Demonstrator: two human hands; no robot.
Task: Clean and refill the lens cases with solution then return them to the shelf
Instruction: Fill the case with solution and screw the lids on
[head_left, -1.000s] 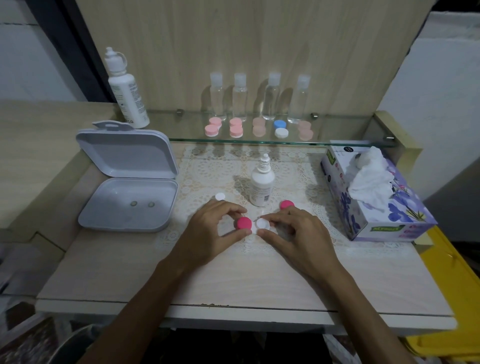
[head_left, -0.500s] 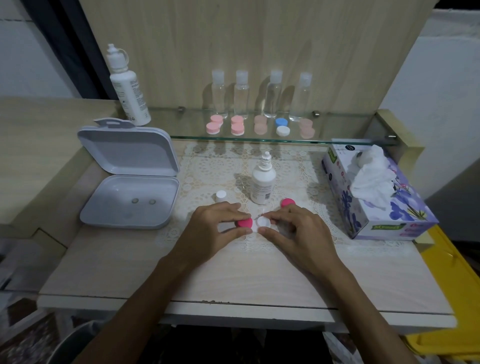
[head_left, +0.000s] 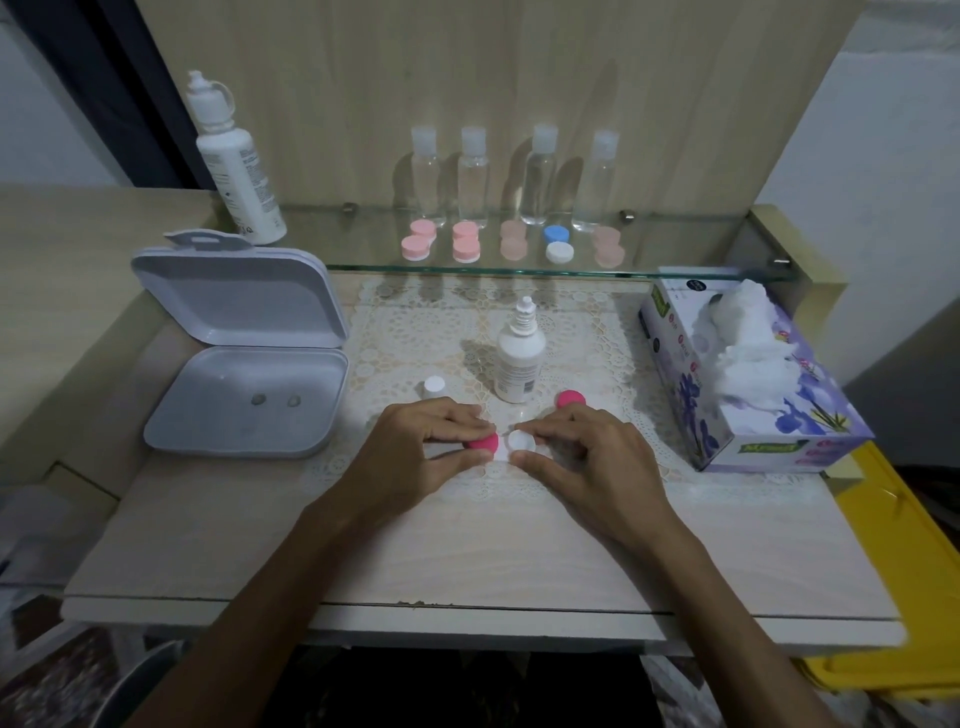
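A white lens case (head_left: 519, 443) lies on the lace mat at the table's middle. My left hand (head_left: 421, 447) pinches the pink cap (head_left: 484, 442) on its left well with thumb and fingers. My right hand (head_left: 587, 452) pinches the open white right well between thumb and forefinger. A second pink cap (head_left: 571, 399) lies loose just beyond my right hand. The small solution bottle (head_left: 521, 358) stands uncapped behind the case, its white cap (head_left: 434, 385) to the left. Several more lens cases (head_left: 466, 241) sit on the glass shelf (head_left: 363, 260).
An open grey box (head_left: 244, 400) lies at the left with two small items inside. A tissue box (head_left: 748, 374) stands at the right. A large white bottle (head_left: 234, 166) and several clear bottles (head_left: 540, 182) stand on the shelf. A yellow bin (head_left: 893, 545) sits beside the table.
Both hands have stayed on the lens case. The pink cap under my left fingers has tilted and turned slightly. The view has shifted a little.
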